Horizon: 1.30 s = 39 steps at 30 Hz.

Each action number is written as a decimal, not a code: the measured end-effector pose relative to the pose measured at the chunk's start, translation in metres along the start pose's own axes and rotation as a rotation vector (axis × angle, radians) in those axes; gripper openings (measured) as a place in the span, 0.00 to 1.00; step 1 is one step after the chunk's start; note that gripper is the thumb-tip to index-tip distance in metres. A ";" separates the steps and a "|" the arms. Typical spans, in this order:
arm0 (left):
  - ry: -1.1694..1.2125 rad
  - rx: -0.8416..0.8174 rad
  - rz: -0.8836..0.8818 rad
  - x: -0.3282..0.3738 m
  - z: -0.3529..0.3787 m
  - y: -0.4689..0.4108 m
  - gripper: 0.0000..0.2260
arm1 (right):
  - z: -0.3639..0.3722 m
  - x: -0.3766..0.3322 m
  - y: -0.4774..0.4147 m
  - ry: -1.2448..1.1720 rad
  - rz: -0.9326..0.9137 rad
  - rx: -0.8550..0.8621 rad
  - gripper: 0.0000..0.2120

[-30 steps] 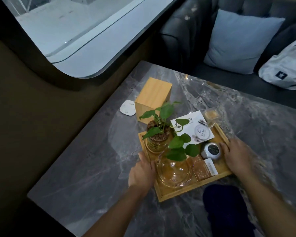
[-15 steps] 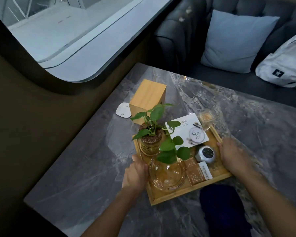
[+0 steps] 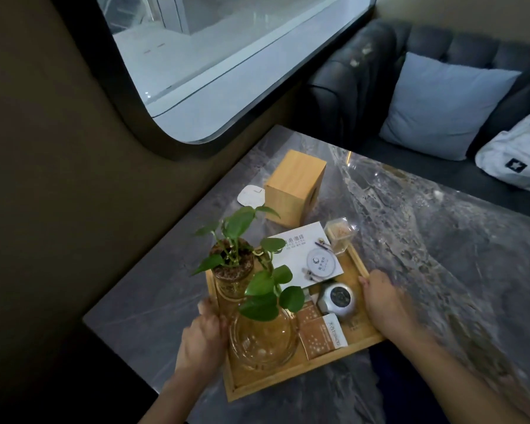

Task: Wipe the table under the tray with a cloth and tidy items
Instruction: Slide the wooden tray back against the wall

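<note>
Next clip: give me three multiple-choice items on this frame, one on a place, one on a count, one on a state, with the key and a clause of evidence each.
1. Where is the wooden box?
A. On the tray
B. On the table beyond the tray
C. On the sofa

2. How many hands grip the tray?
A. None
B. One
C. Two

3. How does the potted plant stand?
A. Upright on the tray
B. Toppled on the table
C. Held in the air by a hand

Key: 1 B, it stands on the marble table past the tray's far edge. 2 C, the left hand and right hand hold opposite sides. 3 A, its glass pot stands upright inside the tray.
</note>
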<state>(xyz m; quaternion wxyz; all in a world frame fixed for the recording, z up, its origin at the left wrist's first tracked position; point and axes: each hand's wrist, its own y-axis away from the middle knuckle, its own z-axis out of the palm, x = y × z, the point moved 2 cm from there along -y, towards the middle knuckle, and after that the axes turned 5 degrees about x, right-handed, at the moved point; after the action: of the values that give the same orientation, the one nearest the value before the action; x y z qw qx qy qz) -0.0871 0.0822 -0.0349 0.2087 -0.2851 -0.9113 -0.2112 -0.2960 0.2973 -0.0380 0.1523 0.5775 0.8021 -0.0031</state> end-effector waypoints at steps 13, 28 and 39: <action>0.186 0.197 -0.381 -0.093 -0.027 0.048 0.09 | 0.033 -0.132 -0.009 0.216 -0.632 0.051 0.18; 0.470 0.355 -0.517 -0.102 -0.018 0.063 0.14 | 0.051 -0.180 -0.034 0.334 -0.693 -0.117 0.16; 0.199 -0.037 -0.161 -0.106 0.001 0.096 0.67 | 0.028 -0.130 -0.014 0.122 -0.671 -0.606 0.64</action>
<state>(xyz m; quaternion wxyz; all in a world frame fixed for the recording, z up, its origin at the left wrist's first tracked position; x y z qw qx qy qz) 0.0505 0.1091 -0.0631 0.2751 -0.1928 -0.9019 -0.2715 -0.2655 0.1670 -0.0347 0.2574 0.2141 0.9171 0.2166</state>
